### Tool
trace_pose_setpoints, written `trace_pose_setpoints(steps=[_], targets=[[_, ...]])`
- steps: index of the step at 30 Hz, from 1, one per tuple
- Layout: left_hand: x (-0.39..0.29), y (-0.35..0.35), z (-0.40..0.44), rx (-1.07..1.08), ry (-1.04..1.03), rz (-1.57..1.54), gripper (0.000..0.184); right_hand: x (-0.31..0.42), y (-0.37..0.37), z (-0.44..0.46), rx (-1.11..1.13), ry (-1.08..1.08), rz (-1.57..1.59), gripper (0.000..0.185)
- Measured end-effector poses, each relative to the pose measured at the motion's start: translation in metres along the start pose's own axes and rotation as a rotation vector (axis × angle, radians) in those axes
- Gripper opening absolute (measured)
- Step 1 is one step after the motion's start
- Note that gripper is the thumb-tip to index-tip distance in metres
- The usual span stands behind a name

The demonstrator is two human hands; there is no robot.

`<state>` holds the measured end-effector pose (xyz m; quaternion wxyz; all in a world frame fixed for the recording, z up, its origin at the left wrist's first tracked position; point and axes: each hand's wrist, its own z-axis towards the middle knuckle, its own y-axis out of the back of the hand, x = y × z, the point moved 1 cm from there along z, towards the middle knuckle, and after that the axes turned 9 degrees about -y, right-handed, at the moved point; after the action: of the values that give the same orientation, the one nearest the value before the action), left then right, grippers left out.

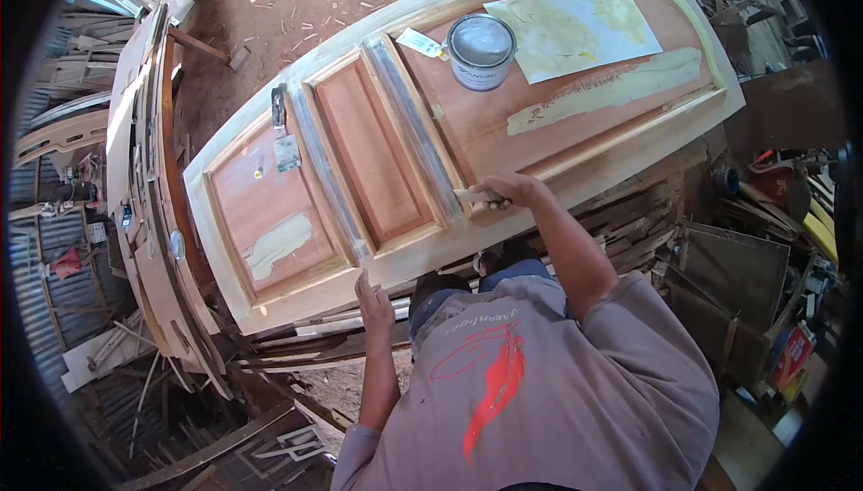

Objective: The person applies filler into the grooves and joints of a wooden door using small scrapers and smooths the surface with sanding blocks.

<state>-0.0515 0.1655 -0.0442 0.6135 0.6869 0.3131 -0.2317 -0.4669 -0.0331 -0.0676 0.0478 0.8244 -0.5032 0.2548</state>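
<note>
A large curved-edge wooden panel (382,251) with framed sections lies before me, patches of pale filler (611,95) smeared on it. My right hand (514,191) is closed over the near edge of the frame, at the foot of a grey-white strip. A small pale, flat piece (469,194) sticks out from its fingers; its kind is unclear. Just off the panel's near edge is my left hand (375,304), fingers curled and one digit pointing up. Whatever it may hold is hidden. An opened metal can (482,52) stands on the right section.
Beside the can lie a smeared white sheet (575,32) and a small tube (420,42). A dark-handled scraper (279,111) and a stained square piece (288,154) rest on the left part. Stacked boards (153,203) stand at left; scrap wood (665,212) lies below the panel.
</note>
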Motion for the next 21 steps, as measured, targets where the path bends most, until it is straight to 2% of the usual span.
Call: trace_pose_setpoints(steps=[3,6,9,12,17,21], targets=[[-0.017,0.000,-0.002,0.014,0.039,-0.019,0.057,-0.014,0.019,-0.031,-0.025,0.039,-0.018,0.045],[-0.007,-0.003,-0.012,0.012,0.006,0.064,0.055,-0.035,0.012,-0.069,-0.401,0.439,-0.204,0.041],[0.038,-0.022,-0.028,0.070,-0.023,0.163,0.053,-0.055,-0.002,-0.078,-0.699,0.368,-0.732,0.051],[0.035,-0.028,-0.035,0.089,0.021,0.128,0.050,-0.067,-0.015,-0.067,-0.614,0.463,-0.689,0.055],[0.015,-0.026,-0.028,0.076,0.054,0.125,0.047,-0.092,-0.012,-0.050,-0.543,0.439,-0.794,0.060],[0.001,-0.024,-0.026,0.055,0.076,0.057,0.048,-0.062,-0.007,-0.069,-0.382,0.327,-0.909,0.054]])
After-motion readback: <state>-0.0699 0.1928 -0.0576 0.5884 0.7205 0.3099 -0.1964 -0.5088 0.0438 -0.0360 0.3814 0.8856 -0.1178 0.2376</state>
